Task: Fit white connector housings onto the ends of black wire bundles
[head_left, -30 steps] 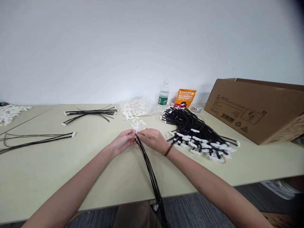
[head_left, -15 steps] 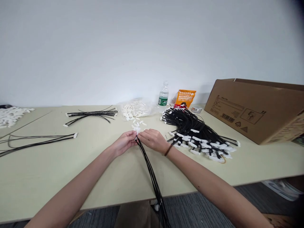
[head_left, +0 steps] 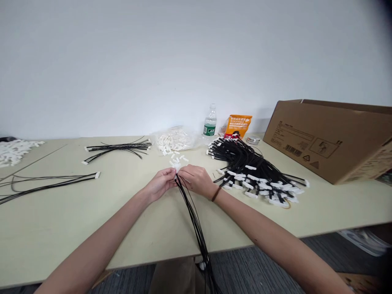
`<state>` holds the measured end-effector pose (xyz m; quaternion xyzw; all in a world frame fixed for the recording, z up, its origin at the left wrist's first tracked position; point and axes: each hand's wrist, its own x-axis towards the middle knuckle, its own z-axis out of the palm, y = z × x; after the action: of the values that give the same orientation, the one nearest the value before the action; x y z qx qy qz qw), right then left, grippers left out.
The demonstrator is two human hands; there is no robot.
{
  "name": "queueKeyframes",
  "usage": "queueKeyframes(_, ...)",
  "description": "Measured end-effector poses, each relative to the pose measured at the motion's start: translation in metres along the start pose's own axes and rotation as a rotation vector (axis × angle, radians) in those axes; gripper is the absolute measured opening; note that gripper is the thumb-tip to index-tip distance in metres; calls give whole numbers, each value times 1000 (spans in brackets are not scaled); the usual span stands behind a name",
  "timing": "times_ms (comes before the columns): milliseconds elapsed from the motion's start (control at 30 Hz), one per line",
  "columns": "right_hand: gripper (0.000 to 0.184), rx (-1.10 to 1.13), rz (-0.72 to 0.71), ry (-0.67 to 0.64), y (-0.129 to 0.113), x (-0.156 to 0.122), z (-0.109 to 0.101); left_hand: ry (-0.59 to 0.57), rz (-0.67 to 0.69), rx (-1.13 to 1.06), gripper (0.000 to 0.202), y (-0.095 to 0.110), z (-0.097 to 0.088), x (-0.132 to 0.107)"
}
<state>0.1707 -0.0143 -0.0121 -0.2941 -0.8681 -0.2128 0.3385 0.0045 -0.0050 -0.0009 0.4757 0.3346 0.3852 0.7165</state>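
As our fingertips (head_left: 172, 173) clamp from both sides on a white connector (head_left: 177, 167), the ends of a bundle of black wires (head_left: 196, 228) run into it, and the bundle hangs past the worktop's front edge (head_left: 128, 261). Our left hand (head_left: 159, 184) and right hand (head_left: 196, 181) almost touch, with a brown band (head_left: 216, 194) on the right wrist. Just beyond the fingers, loose white connectors (head_left: 176, 160) lie on the worktop, below a clear plastic bag of connectors (head_left: 174, 141) at the back edge. To the right sits a heap of black wires with white connectors (head_left: 251, 167); two slimmer wire bundles (head_left: 116, 148) (head_left: 45, 185) lie left. A water bottle (head_left: 210, 121) and an orange packet (head_left: 238, 125) stand along the back edge, a cardboard box (head_left: 324, 143) occupies the back right corner, and a pile of white connectors (head_left: 15, 152) lies at the far left.
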Motion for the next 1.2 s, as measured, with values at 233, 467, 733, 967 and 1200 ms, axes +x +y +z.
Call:
queueKeyframes(233, 22, 685, 529, 277, -9, 8, -9, 40, 5, -9, 20, 0, 1, 2)
queueKeyframes(467, 27, 1063, 832, 225, 5, 8, 1, -6, -3, 26, 22, 1, 1, 0)
queueKeyframes(733, 22, 1111, 829, 179, 0, 8, 3, -27, 35, 78, 27, -1, 2, 0)
queueKeyframes(967, 29, 1516, 1066, 428, 10, 17, -11, 35, 36, 102, 30, -2, 2, 0)
queueKeyframes(1200, 41, 1206, 1467, 859, 70, 6, -42, 126, 30, 79, 24, -5, 5, 2)
